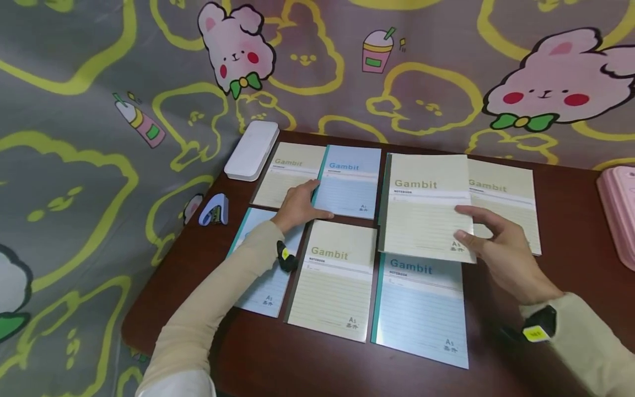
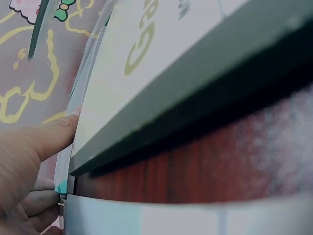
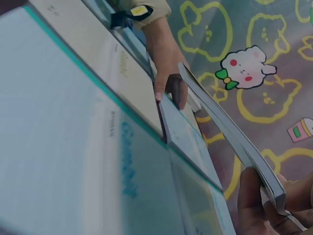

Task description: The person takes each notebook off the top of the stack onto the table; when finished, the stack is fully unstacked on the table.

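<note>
My right hand pinches a cream Gambit notebook by its right edge. The right wrist view shows that notebook raised off the table, seen edge-on. My left hand has thumb and fingers spread and touches the lower left corner of a blue notebook in the back row. To the left of it lies a cream notebook. The front row holds a blue notebook partly under my left arm, a cream one and another blue one. Another cream notebook is half covered at the back right.
A white case stands at the back left corner, with a light-blue stapler-like item in front of it. A pink case sits at the right edge. A patterned curtain rises behind the dark red table.
</note>
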The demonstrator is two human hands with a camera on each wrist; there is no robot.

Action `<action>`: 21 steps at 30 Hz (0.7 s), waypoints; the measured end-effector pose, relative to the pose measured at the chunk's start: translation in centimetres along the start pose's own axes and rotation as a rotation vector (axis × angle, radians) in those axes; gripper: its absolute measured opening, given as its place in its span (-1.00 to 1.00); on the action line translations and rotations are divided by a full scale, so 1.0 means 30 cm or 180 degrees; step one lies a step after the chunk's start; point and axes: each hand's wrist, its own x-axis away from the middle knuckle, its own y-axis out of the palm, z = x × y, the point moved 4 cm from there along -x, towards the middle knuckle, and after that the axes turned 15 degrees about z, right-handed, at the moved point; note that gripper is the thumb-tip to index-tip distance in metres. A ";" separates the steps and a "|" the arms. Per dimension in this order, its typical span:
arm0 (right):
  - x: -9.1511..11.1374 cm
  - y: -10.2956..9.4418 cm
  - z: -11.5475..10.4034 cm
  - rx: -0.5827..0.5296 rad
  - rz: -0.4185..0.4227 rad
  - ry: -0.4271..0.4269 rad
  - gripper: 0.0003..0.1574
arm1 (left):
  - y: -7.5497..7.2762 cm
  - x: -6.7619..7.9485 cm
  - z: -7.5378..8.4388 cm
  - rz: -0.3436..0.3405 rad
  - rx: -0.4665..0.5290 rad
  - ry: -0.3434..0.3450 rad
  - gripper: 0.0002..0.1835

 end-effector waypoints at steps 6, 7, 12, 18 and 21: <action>0.110 -0.122 0.079 0.0662 0.0128 -0.0075 -0.31 | 0.004 -0.004 -0.001 -0.0016 -0.0040 0.0023 0.10; 0.129 -0.143 0.092 0.0743 0.0168 -0.0076 -0.31 | 0.005 -0.004 0.001 -0.0015 -0.0038 0.0029 0.10; 0.215 -0.229 0.152 0.0601 0.0253 0.0058 -0.31 | 0.008 -0.009 0.007 -0.0006 -0.0014 0.0063 0.10; 0.295 -0.294 0.211 0.0633 0.0395 0.0123 -0.29 | 0.006 -0.005 0.007 0.0008 -0.0031 0.0104 0.09; 0.320 -0.319 0.240 0.0614 0.0458 0.0063 -0.29 | 0.006 -0.001 0.006 0.0011 -0.0016 0.0098 0.08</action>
